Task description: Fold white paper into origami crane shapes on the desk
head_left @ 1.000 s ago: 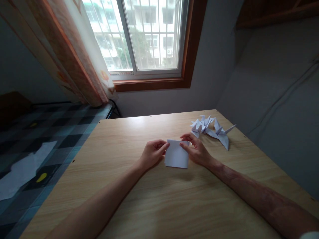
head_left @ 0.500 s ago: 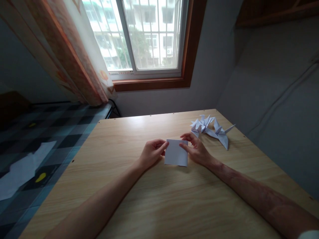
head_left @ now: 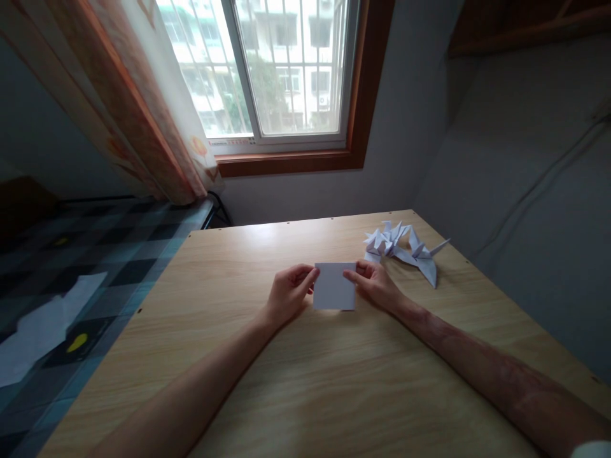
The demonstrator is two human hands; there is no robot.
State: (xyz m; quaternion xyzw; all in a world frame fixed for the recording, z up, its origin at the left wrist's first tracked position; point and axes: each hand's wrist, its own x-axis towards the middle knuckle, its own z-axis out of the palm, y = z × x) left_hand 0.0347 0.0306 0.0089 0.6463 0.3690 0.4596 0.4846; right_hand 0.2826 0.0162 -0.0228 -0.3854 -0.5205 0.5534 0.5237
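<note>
A white square of paper (head_left: 334,289) is held up just over the wooden table (head_left: 305,394), its flat face toward me. My left hand (head_left: 292,289) pinches its upper left corner, thumb in front and fingers behind. At the upper right edge, my right hand (head_left: 375,283) grips it the same way, thumb on the face. The fingers behind the sheet are partly hidden. Just beyond my right hand lies a cluster of folded white paper cranes (head_left: 389,242), with one crane (head_left: 422,254) at its right side.
To the left is a bed with a checked cover (head_left: 157,222), loose white paper sheets (head_left: 52,324) lying on it. A window (head_left: 296,70) with a curtain (head_left: 138,95) stands behind the table. A cable (head_left: 534,178) runs along the right wall.
The paper has risen slightly and been straightened, moving a little left. My right hand's raised fingers have come down and closed behind the paper's edge.
</note>
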